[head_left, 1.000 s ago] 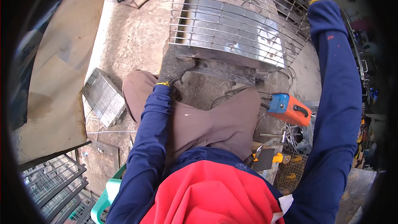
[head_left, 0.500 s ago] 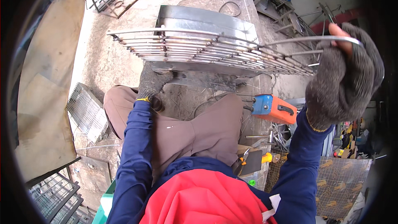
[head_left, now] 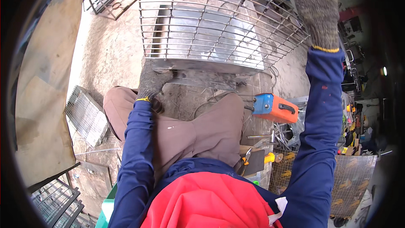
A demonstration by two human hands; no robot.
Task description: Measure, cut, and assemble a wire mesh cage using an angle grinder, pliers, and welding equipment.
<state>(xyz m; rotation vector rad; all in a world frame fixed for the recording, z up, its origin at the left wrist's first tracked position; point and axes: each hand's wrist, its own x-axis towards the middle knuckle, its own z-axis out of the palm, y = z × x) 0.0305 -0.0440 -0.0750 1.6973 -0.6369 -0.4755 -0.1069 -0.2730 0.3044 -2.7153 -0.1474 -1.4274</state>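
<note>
A welded wire grid (head_left: 196, 28) slants up over a shiny sheet-metal box (head_left: 206, 65), its near edge along the box's near rim. My right hand (head_left: 316, 12), in a dark grey knit glove, grips the grid's raised far right side; its fingertips are partly hidden at the picture's upper edge. In a matching glove, my left hand (head_left: 154, 79) is closed on the near left corner of the box, thumb pointing right. Where its fingers wrap behind the corner, they are hidden.
An orange and blue machine with a black handle (head_left: 276, 108) stands right of my knee, cables running from it. Pliers (head_left: 248, 156) and a yellow-handled tool (head_left: 272, 158) lie nearer. Left of my leg rests another wire grid piece (head_left: 87, 116). Metal frames (head_left: 114, 2) stand far left.
My right hand has swung up and away from me with the wire grid, which now slants more openly above the box. The left hand has stayed at the box's corner.
</note>
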